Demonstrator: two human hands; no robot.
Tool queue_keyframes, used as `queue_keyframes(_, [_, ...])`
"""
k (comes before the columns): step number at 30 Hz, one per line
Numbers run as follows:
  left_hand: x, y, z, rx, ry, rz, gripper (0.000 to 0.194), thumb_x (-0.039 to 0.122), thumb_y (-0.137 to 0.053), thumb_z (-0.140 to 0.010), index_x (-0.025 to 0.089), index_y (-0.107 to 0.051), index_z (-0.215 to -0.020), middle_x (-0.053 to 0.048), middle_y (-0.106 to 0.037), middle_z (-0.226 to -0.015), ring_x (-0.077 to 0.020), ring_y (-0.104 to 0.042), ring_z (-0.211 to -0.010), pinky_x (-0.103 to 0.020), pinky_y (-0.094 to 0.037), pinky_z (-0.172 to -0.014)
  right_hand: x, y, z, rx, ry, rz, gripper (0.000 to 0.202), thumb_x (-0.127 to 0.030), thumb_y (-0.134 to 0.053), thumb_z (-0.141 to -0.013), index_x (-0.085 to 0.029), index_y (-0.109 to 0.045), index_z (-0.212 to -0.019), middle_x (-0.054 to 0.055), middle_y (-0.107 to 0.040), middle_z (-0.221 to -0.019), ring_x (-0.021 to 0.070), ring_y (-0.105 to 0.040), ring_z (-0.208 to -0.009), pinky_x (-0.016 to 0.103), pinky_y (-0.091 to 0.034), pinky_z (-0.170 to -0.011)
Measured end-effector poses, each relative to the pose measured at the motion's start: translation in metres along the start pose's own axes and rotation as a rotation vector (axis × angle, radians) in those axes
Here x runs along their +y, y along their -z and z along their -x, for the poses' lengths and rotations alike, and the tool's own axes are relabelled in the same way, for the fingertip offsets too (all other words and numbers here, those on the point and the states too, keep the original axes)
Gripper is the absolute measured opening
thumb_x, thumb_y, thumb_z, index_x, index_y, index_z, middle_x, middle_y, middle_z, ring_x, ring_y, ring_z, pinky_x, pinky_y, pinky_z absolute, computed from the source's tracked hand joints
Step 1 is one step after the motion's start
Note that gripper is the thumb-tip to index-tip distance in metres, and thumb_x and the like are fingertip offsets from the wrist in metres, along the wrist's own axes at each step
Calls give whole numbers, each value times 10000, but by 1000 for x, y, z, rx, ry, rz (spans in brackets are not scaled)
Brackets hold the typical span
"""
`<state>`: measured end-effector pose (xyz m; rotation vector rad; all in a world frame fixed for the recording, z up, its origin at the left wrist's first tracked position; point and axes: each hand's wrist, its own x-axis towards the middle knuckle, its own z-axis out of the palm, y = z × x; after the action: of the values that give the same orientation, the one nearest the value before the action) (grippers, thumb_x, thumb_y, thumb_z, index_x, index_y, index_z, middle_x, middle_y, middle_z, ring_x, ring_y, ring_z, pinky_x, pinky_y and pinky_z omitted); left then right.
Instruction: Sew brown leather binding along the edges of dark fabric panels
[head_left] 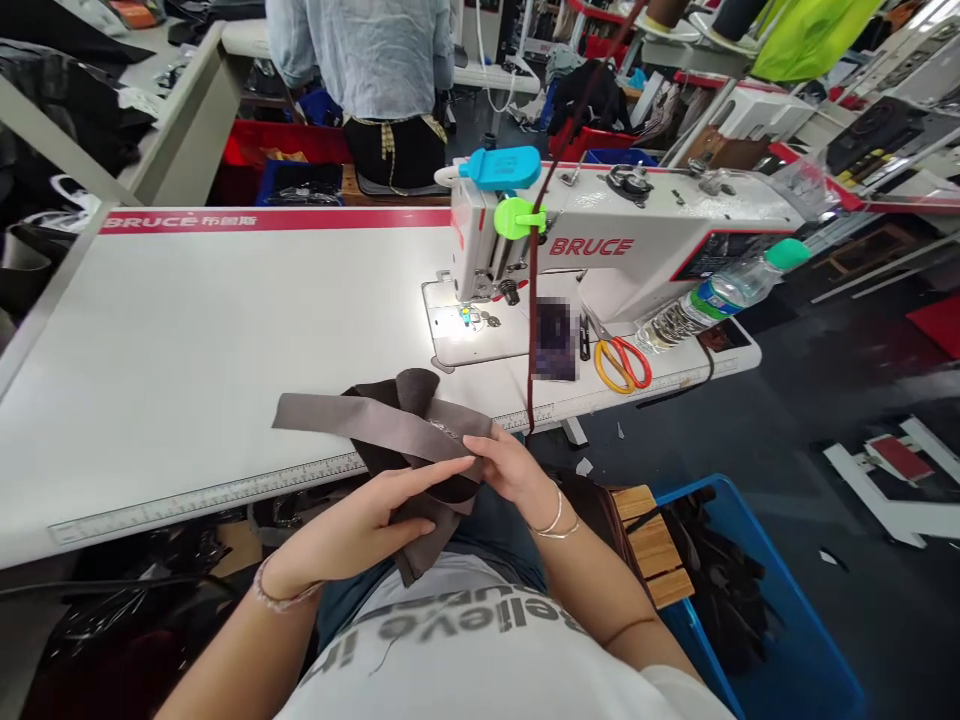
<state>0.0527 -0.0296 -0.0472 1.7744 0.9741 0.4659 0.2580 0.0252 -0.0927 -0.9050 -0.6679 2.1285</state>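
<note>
A bundle of grey-brown fabric strips (360, 415) with darker undersides lies folded over the table's front edge, above my lap. One long strip points left across the tabletop, and a small shiny patch shows near its middle. My right hand (514, 468) pinches the fabric at its right end between thumb and fingers. From the left, my left hand (386, 515) holds the lower folds, its index finger stretched along the strip towards my right fingertips. Part of the fabric is hidden behind both hands.
Beyond the bundle stands a white sewing machine (592, 225) with its needle area lit. Scissors (622, 364), a water bottle (720, 295) and a dark pixelated item (556, 340) rest at right. A blue bin (795, 600) stands low right; a person (367, 60) sits ahead.
</note>
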Motion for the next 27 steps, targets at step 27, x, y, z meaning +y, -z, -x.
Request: queue_keyframes(27, [-16,0,30,563,254,461,796,432,-708,-799,263,-350,-1489,-117,-664,-1250,-252,-622,-1156,-309,-569,-887,-62,-12,9,367,762,1001,188,-206,-508,-915,-218,-685,-979,51,-683,-939,218,-633,-937,393,-496,-895])
